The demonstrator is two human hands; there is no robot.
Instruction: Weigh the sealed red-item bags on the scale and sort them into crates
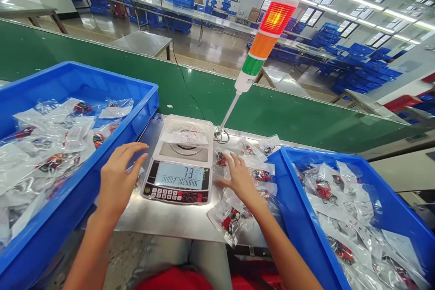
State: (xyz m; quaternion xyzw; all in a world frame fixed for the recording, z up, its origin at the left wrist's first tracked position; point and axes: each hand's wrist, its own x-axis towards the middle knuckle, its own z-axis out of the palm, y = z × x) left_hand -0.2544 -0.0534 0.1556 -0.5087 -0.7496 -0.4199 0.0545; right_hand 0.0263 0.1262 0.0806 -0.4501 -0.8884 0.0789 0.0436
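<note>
The left hand (118,176) hovers, fingers spread wide, between the blue tray (149,99) of bagged red parts and the digital counting scale (178,176); the right hand (239,179), fingers also spread and holding nothing, lies on loose plastic bags (231,219) on the steel tabletop (163,219), just right of the scale; another bag (185,136) sits on the scale's pan; a second blue tray (295,199) stands rightward; a stack light (268,31) rises behind, before a green conveyor belt (102,54).

The left hand (118,181) is open, its fingers a bit curled, and reaches forward. The right hand (239,177) lies flat, its fingers spread wide.
</note>
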